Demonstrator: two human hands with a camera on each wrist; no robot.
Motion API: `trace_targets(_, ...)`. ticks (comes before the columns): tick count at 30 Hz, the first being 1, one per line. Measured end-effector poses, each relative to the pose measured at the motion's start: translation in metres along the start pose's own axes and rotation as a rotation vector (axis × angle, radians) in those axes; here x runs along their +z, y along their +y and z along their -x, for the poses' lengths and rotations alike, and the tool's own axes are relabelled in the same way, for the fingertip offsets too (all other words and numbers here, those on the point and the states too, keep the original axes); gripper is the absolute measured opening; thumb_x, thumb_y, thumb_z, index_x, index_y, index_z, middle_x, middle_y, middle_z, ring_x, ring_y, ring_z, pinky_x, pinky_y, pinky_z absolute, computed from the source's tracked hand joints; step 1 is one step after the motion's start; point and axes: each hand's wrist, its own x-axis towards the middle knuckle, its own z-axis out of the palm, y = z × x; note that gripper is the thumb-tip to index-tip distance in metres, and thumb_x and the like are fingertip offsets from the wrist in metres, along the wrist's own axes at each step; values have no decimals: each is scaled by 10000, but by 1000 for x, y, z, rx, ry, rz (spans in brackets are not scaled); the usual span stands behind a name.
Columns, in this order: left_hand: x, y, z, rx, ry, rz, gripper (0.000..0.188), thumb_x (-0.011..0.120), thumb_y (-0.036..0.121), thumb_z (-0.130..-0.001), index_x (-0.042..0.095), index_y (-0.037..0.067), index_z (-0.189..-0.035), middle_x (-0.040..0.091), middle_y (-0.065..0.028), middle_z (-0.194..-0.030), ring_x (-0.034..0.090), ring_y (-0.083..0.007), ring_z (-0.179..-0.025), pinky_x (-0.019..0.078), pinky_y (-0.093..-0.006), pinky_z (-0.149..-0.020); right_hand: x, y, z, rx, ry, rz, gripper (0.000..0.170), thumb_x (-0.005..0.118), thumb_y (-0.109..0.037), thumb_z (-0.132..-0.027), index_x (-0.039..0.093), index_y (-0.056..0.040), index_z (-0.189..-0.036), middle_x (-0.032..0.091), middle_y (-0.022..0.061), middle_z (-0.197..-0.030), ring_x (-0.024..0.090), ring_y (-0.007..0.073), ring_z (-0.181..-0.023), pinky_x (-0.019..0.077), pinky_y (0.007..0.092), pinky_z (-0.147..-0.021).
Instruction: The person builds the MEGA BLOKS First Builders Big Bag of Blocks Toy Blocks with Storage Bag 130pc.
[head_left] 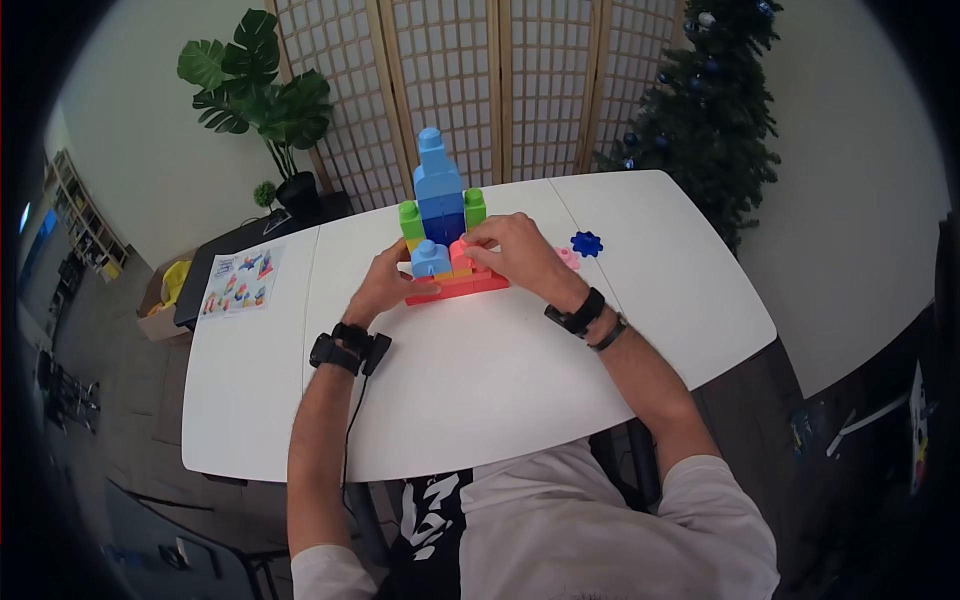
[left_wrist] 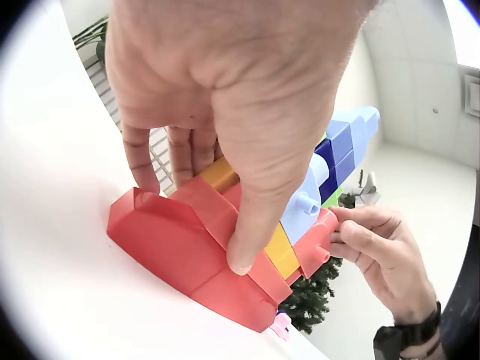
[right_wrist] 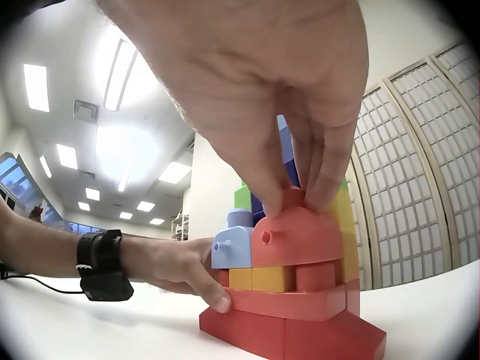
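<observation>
A block build with a red base (head_left: 460,288) stands on the white table. My left hand (head_left: 383,285) grips the base at its left end, thumb (left_wrist: 247,232) on the front and fingers behind. With thumb and fingertips, my right hand (right_wrist: 270,82) pinches the top knob of a rounded coral-red block (right_wrist: 296,240), which sits over an orange block (right_wrist: 271,278) and a red piece. Beside it is a light blue rounded block (right_wrist: 232,247). Behind rise a blue tower (head_left: 440,185) and green blocks (head_left: 475,207); my right hand partly hides them in the right wrist view.
A dark blue gear-shaped piece (head_left: 587,244) and a pink piece (head_left: 568,258) lie right of the build. A printed picture sheet (head_left: 240,285) is at the table's left. A black cable (head_left: 350,430) hangs from the left wrist over the table's front edge.
</observation>
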Motion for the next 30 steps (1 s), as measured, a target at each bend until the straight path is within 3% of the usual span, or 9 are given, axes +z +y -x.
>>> trace_targets(3, 1, 4, 2, -4, 48, -36, 824, 990, 157, -735, 612, 81, -1462, 715, -92, -1295, 674, -225, -1211, 594, -385, -953, -27, 16, 7, 103, -11, -102, 271, 756, -85, -947, 789, -3, -1203, 804, 188, -1039, 798, 282, -833, 643, 378, -810)
trace_targets(5, 2, -8, -3, 3, 94, -22, 801, 1002, 173, -718, 630, 74, -1421, 731, -89, -1259, 683, -229, -1192, 577, -381, -979, -51, 20, 19, 232, -21, 64, 289, 740, -63, -945, 791, -25, -1227, 799, 206, -1039, 796, 312, -844, 647, 377, -822)
trace_targets(8, 2, -17, -7, 26, 155, -26, 752, 1012, 186, -699, 654, 61, -1347, 743, -76, -1184, 687, -228, -1127, 549, -374, -1007, -68, 85, 43, 236, -91, 306, 303, 714, -33, -943, 787, -39, -1236, 787, 209, -1123, 783, 345, -907, 638, 407, -873)
trace_targets(10, 5, -18, -10, 41, 174, -35, 723, 1012, 184, -696, 660, 54, -1315, 738, -65, -1145, 680, -223, -1080, 538, -371, -1010, -78, 117, 60, 185, 32, 587, 241, 721, -9, -903, 812, -35, -1125, 793, 197, -1085, 752, 373, -1038, 601, 450, -964)
trace_targets(15, 10, -37, -16, 8, 249, -49, 734, 1028, 244, -672, 664, 42, -1276, 684, -61, -1146, 643, -207, -1029, 528, -360, -956, -92, 144, 74, 307, -112, 503, 236, 735, 30, -857, 796, -12, -1081, 790, 179, -1067, 733, 385, -1066, 589, 471, -976)
trace_targets(20, 14, -31, -13, -34, 290, -44, 733, 1030, 273, -669, 659, 30, -1253, 664, -63, -1137, 632, -194, -1007, 530, -354, -915, -94, 111, 56, 294, -3, 511, 279, 815, 0, -860, 766, 16, -1134, 802, 187, -1023, 777, 334, -935, 630, 395, -905)
trace_targets(22, 14, -27, -11, -35, 298, -44, 729, 1028, 274, -673, 658, 26, -1250, 666, -62, -1124, 634, -193, -993, 533, -350, -899, -75, 80, 39, 262, 170, 127, 258, 859, -53, -872, 748, 40, -1085, 806, 173, -978, 799, 243, -878, 648, 330, -835)
trace_targets(24, 14, -24, -13, -32, 296, -66, 728, 1022, 275, -682, 652, 12, -1251, 674, -61, -1096, 643, -193, -958, 540, -344, -860, -40, 50, 26, 219, 164, -91, 275, 883, -92, -878, 735, 55, -1058, 803, 145, -944, 794, 174, -869, 649, 293, -819)
trace_targets(30, 17, -38, -17, 29, 312, -55, 736, 1023, 254, -667, 650, 6, -1251, 695, -74, -1100, 667, -197, -964, 552, -351, -847, 50, 0, 5, 65, 87, -259, 258, 849, -72, -900, 704, 66, -1062, 798, 138, -985, 807, 203, -887, 654, 317, -835)
